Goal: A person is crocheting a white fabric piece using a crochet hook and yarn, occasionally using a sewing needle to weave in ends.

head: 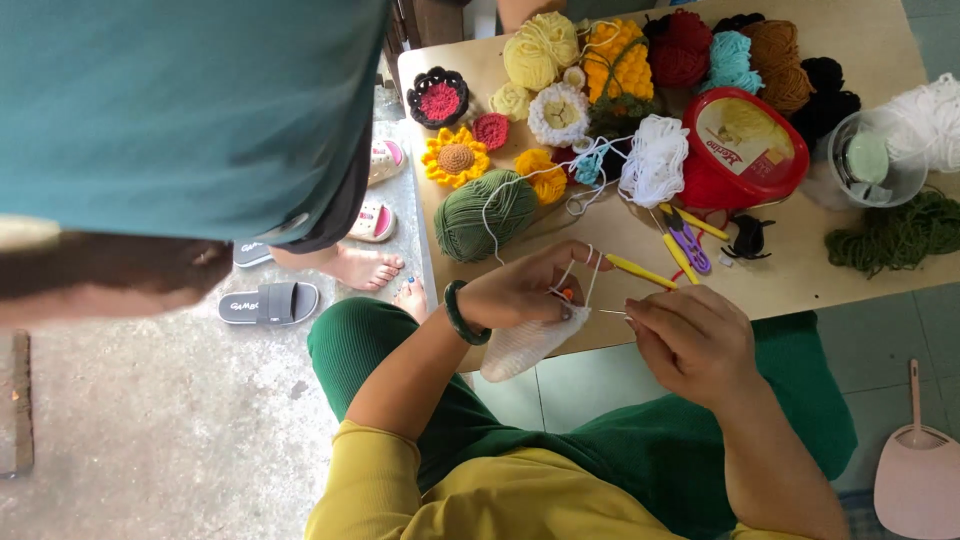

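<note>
My left hand [530, 285] pinches a white crocheted piece [525, 345] that hangs below it, with white yarn [590, 270] looped over its fingers. A dark green bangle sits on that wrist. My right hand [690, 340] is closed around a thin metal crochet hook [612, 313] whose tip points at the white piece. A yellow-handled crochet hook [640, 271] lies on the wooden table [780, 280] just behind my hands. The white yarn runs up to a loose white skein [655, 158].
Crocheted flowers [455, 157], a green yarn ball [485, 213], several coloured yarn balls, a red lidded tub [745, 147], scissors [690, 245] and a clear cup [875, 160] crowd the table. Another person in teal [180, 110] stands at left, barefoot, beside grey slippers [268, 300]. A pink dustpan [920, 470] lies right.
</note>
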